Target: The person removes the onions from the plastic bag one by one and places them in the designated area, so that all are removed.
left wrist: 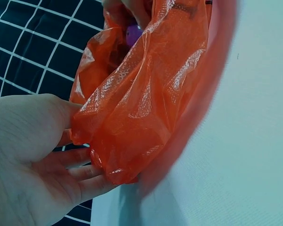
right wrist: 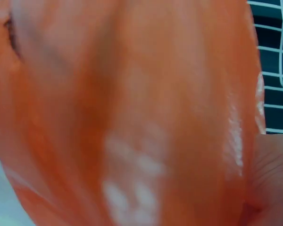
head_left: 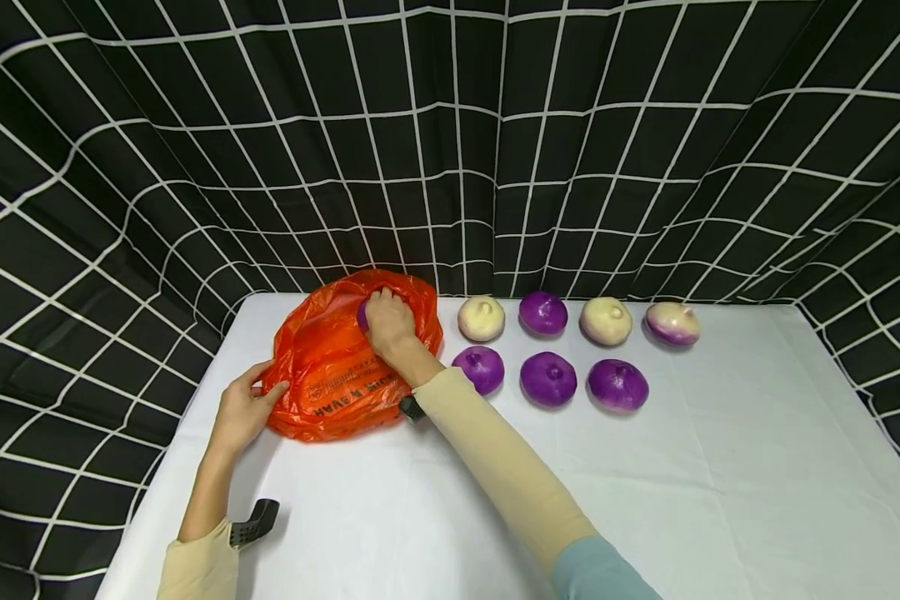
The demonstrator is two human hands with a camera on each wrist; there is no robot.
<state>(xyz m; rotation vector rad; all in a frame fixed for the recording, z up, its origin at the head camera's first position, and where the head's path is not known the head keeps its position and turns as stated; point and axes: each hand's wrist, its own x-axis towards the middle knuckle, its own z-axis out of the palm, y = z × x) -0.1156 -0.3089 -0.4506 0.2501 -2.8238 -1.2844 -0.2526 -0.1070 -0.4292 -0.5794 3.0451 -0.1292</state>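
Observation:
An orange-red plastic bag (head_left: 345, 367) with dark printing lies on the left of the table, its mouth spread wide. My left hand (head_left: 242, 408) pinches its left rim between thumb and fingers; the left wrist view shows the crumpled film (left wrist: 127, 117) by the fingertips. My right hand (head_left: 392, 325) is inside the bag mouth, gripping a purple turnip (head_left: 362, 316). Most of that turnip is hidden by the hand, though a purple patch (left wrist: 133, 35) shows in the left wrist view. In the right wrist view, blurred bag film covers most of the hand.
Right of the bag, turnips sit in two rows. The back row has a cream one (head_left: 482, 318), a purple one (head_left: 543, 313) and two paler ones; the front row has three purple ones, including one in the middle (head_left: 548, 379). A black grid curtain (head_left: 472, 150) surrounds the white table (head_left: 757, 433).

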